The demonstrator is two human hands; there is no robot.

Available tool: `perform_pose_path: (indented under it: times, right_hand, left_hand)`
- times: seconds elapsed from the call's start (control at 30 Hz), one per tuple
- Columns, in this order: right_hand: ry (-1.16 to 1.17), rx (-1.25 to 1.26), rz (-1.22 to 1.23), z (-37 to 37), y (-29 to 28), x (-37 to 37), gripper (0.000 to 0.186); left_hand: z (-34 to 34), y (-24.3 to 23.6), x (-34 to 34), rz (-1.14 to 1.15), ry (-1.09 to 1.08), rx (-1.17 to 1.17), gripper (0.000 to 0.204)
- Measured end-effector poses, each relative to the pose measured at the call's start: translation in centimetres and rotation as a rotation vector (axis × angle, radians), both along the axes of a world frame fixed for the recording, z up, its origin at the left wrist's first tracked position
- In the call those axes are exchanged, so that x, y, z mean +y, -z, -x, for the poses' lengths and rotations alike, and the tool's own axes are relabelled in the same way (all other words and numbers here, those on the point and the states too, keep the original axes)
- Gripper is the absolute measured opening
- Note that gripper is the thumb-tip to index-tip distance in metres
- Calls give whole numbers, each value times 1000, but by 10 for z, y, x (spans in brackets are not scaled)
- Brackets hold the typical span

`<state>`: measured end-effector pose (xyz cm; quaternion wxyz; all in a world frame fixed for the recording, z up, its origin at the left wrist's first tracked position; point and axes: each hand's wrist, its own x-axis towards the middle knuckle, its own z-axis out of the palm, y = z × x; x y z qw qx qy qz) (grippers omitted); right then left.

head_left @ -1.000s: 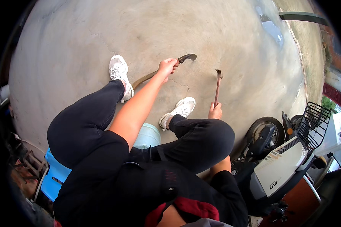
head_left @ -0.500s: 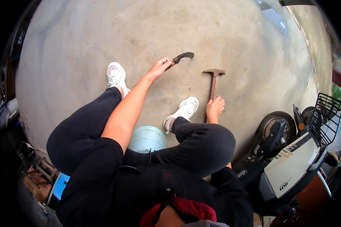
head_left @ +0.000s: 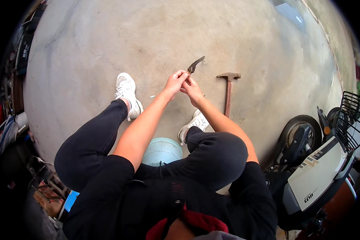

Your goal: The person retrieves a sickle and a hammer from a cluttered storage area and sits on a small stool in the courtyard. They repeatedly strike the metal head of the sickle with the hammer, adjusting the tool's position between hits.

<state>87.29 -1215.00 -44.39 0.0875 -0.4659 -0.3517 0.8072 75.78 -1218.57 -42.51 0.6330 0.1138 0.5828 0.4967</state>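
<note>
A person in dark trousers is holding a curved blade (head_left: 195,65) out over a concrete floor (head_left: 148,44), its dark tip pointing up and away to the right. The left hand (head_left: 174,84) is closing around the handle just below the metal, thumb and fingers drawn in tight. The right hand (head_left: 193,91), which was on the handle of a hammer (head_left: 229,86) half a second ago, is now meeting the left one, its fingers bent and partly curled close to the same handle. Whether it is gripping that handle or only touching it is hard to tell, as the fingers are overlapping and covering most of it. The change is leaving the hammer out of hand and bringing both hands to the blade, so the work is centering on that one tool. The hammer is lying on the floor to the right, head outward, its lower end running toward the right forearm. A pale blue bucket (head_left: 163,151) is standing between the person's legs, and two white shoes (head_left: 126,90) are resting on the concrete. A scooter (head_left: 314,176) with a black wire basket (head_left: 349,122) is standing at the far right.
</note>
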Motion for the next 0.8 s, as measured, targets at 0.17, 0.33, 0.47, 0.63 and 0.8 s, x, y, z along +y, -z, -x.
perform_pose_path:
  times: [0.17, 0.33, 0.47, 0.63, 0.8]
  right_hand:
    - [91, 228, 31, -1, -11, 7, 40]
    - [87, 323, 266, 3, -1, 18, 39]
    - [108, 320, 352, -1, 26, 10, 33]
    - [244, 230, 403, -16, 61, 11, 28]
    - [461, 183, 435, -27, 60, 25, 25]
  left_hand:
    - [-24, -1, 4, -76, -134, 558, 21]
    - [-27, 5, 18, 9, -47, 1000, 13]
    - [-34, 20, 10, 68, 92, 1133, 14]
    - [-47, 47, 13, 180, 104, 1040, 14]
    - [-49, 60, 15, 283, 186, 1113, 12]
